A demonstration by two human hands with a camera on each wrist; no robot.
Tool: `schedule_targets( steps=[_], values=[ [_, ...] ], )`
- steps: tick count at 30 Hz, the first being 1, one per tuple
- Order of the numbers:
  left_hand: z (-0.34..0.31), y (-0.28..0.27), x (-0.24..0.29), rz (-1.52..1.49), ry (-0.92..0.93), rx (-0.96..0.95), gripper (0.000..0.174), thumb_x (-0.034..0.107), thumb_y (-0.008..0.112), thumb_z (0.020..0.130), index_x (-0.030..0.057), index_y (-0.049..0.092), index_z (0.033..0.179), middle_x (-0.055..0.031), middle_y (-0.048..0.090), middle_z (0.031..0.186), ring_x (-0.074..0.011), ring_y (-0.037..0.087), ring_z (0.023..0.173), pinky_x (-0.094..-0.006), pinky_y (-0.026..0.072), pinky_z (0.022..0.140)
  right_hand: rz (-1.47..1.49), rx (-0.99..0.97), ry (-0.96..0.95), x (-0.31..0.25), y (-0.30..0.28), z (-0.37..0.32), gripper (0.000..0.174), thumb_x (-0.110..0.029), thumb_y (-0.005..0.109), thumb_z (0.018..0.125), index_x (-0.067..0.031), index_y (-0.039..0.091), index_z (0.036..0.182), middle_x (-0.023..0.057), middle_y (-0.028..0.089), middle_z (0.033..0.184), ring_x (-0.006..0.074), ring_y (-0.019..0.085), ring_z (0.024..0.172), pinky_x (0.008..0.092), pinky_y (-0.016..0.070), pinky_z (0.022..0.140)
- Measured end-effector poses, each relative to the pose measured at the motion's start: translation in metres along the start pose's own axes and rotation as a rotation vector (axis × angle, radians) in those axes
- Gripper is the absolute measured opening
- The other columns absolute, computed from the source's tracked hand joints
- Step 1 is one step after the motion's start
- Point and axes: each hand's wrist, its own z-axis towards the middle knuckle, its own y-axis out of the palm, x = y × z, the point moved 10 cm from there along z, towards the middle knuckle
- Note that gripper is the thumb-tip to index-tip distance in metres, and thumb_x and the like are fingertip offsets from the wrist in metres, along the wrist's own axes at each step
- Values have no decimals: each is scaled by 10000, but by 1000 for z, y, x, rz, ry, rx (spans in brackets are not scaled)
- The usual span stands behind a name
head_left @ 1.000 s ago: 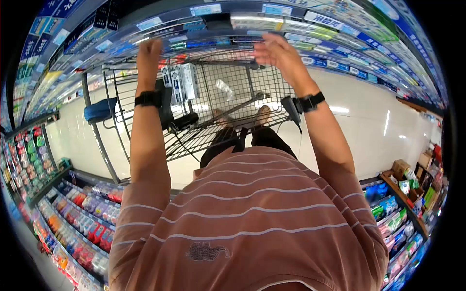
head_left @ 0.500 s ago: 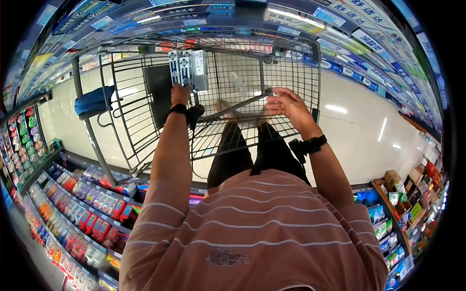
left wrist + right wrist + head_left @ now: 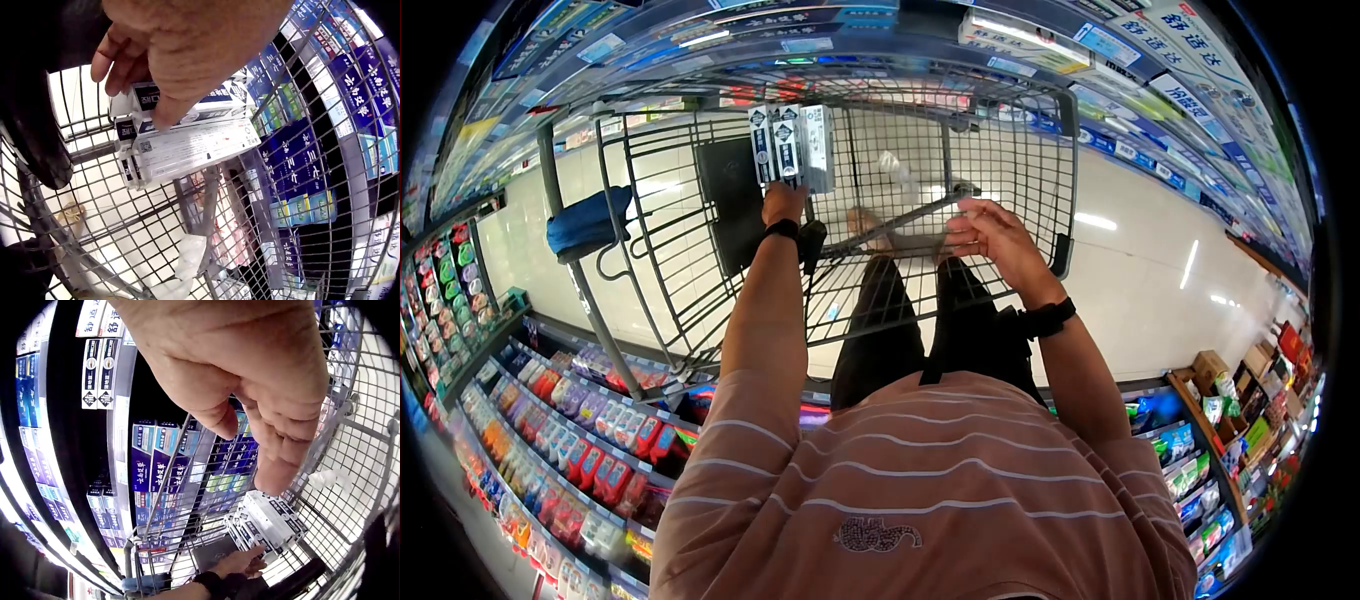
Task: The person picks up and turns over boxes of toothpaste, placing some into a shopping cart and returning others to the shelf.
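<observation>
Long white-and-dark-blue toothpaste boxes (image 3: 785, 145) stand side by side in the wire shopping cart (image 3: 1064, 230). My left hand (image 3: 783, 203) is at their near end. In the left wrist view, its thumb presses one side of a toothpaste box (image 3: 215, 107) while the fingers curl over the other side, pinching it. A whiter box (image 3: 194, 151) lies right against that one. My right hand (image 3: 1000, 238) hovers over the cart's right part, fingers loosely bent and holding nothing. The right wrist view shows this hand (image 3: 250, 381) with thumb and fingers apart, above the boxes.
Shelves of boxed toothpaste (image 3: 161, 462) run along the cart's far side. A black panel (image 3: 735, 190) is left of the boxes, and a blue bag (image 3: 590, 222) hangs by the cart's handle end. Crumpled clear plastic (image 3: 895, 170) shows through the mesh. Bottle shelves (image 3: 590, 440) stand behind me.
My left hand came down from above the cart's far left side to the toothpaste boxes. The right hand dropped back from near the shelf toward my body. The cart appears slightly farther right.
</observation>
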Motion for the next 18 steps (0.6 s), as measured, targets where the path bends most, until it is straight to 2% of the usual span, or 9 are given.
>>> schedule_targets(
  steps=[3, 7, 8, 9, 11, 13, 14, 17, 18],
  values=[
    [-1, -1, 1, -2, 9, 18, 647, 500, 752, 773, -13, 628, 1146, -240, 699, 1139, -408, 680, 1044, -503, 539, 901, -19, 10, 17, 2, 0, -1, 367, -232, 555, 1030, -8, 535, 1320, 157, 674, 1166, 228, 695, 1003, 337, 591, 840],
    [-7, 3, 14, -233, 55, -160, 466, 492, 717, 803, 34, 739, 886, -228, 730, 973, -369, 711, 912, -505, 539, 759, -37, -25, 8, 2, 5, -2, 331, -221, 537, 1040, -27, 549, 1309, 150, 672, 1167, 227, 697, 992, 339, 590, 837],
    [-21, 11, 20, -499, 51, -327, 441, 454, 685, 851, 17, 729, 823, -192, 726, 899, -305, 721, 803, -472, 520, 668, -44, -23, 9, 0, 8, -3, 335, -221, 539, 1038, -27, 547, 1311, 149, 670, 1174, 226, 695, 996, 337, 588, 835],
    [-35, 6, 30, -659, 30, -375, 405, 420, 677, 879, 19, 723, 897, -134, 725, 907, -234, 706, 717, -412, 522, 614, -51, -19, 9, -4, 11, -5, 338, -222, 542, 1037, -27, 546, 1312, 147, 668, 1181, 224, 693, 999, 335, 586, 834],
    [-88, -25, 65, -1008, -40, -399, 395, 393, 672, 890, 21, 699, 1019, -99, 730, 951, -195, 706, 748, -359, 533, 618, -88, -18, -19, -17, 19, -11, 350, -223, 549, 1031, -26, 541, 1320, 142, 665, 1186, 220, 688, 1005, 333, 579, 836],
    [-125, -42, 97, -1137, 71, -548, 450, 398, 665, 896, 22, 653, 1142, -84, 723, 991, -176, 713, 826, -321, 549, 693, -149, -25, -78, -36, 31, -16, 369, -224, 558, 1024, -21, 532, 1332, 137, 663, 1182, 215, 683, 1008, 333, 571, 845],
    [-144, -50, 110, -1121, 124, -603, 455, 443, 616, 950, 57, 632, 1191, -78, 717, 1077, -170, 694, 964, -312, 517, 808, -153, -46, -83, -39, 35, -14, 389, -224, 572, 1013, -42, 526, 1353, 118, 654, 1182, 206, 668, 1033, 327, 555, 862],
    [-192, -67, 144, -1250, 213, -703, 370, 349, 591, 991, 43, 597, 1199, -123, 711, 1109, -196, 693, 979, -309, 522, 803, -179, -96, -223, -67, 55, -17, 415, -241, 596, 1004, -75, 525, 1377, 98, 638, 1202, 196, 654, 1065, 319, 536, 895],
    [-210, -76, 154, -1265, 232, -710, 364, 333, 590, 998, 34, 581, 1205, -139, 710, 1111, -204, 693, 976, -307, 527, 794, -260, -102, -233, -76, 63, -19, 434, -263, 534, 1044, -72, 481, 1431, 151, 598, 1317, 223, 624, 1151, 339, 511, 961]
  ],
)
